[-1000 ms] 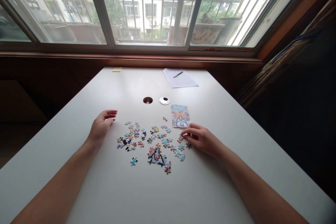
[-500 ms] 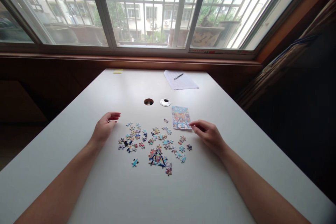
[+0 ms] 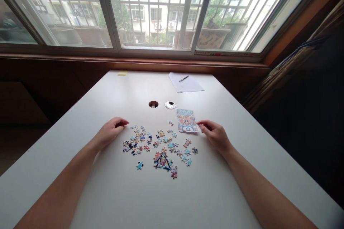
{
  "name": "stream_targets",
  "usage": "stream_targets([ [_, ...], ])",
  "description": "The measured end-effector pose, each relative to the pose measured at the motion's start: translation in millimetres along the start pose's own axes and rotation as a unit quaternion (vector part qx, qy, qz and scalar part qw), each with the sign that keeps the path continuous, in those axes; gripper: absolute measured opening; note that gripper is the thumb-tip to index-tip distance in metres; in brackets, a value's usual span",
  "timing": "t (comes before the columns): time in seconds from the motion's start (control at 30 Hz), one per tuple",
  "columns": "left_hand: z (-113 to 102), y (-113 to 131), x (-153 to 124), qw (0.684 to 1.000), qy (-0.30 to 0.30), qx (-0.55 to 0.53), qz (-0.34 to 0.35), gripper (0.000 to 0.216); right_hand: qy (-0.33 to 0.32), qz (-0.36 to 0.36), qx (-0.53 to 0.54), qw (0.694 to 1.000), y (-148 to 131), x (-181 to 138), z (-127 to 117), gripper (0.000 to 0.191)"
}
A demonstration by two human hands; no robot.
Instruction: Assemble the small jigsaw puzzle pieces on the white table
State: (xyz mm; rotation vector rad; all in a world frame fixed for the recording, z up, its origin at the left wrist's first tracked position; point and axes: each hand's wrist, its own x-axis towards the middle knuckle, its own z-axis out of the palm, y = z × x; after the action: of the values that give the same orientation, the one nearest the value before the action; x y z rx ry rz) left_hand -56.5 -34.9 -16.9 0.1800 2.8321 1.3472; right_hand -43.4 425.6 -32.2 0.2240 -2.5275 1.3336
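Observation:
Above the table's left side, my left hand point(image 3: 114, 128) has its fingers stretched toward the upper left of the loose puzzle pieces point(image 3: 133, 126). It is open, and I see nothing in it. On the other side, my right hand point(image 3: 215, 135) is beside the right edge of a colourful picture sheet point(image 3: 186, 120). Its fingers are bent but apart, holding nothing; I cannot tell whether the fingertips touch the sheet. Between the hands lie several scattered pieces, with a partly joined puzzle section point(image 3: 162, 161) nearest me. A light blue piece point(image 3: 139, 165) sits alone to its left.
Beyond the pieces, the white table point(image 3: 126, 93) has a round hole point(image 3: 153, 104) and a metal cover point(image 3: 170, 105). Farther back lie paper sheets point(image 3: 189, 85) with a pen point(image 3: 184, 78) and a yellow note point(image 3: 122, 73). A barred window stands behind the table.
My left hand has moved slightly right and turned, its fingers now drawn closer together near the pieces. My right hand has shifted a little away from the picture sheet. The pieces lie as before.

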Motion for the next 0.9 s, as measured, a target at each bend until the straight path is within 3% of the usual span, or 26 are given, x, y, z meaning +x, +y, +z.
stream_targets([
  [0.17,-18,3,-5,0.988,-0.133,0.037,0.069,0.030,-0.003,-0.001,-0.004,1.000,0,0,0,0.030],
  [0.27,-23,6,-8,0.980,-0.181,0.026,0.081,0.030,-0.003,-0.002,-0.013,1.000,0,0,1,0.028],
  [0.9,-28,19,-13,0.958,-0.270,0.068,0.064,0.019,-0.007,-0.011,-0.043,0.999,-3,1,2,0.026],
])
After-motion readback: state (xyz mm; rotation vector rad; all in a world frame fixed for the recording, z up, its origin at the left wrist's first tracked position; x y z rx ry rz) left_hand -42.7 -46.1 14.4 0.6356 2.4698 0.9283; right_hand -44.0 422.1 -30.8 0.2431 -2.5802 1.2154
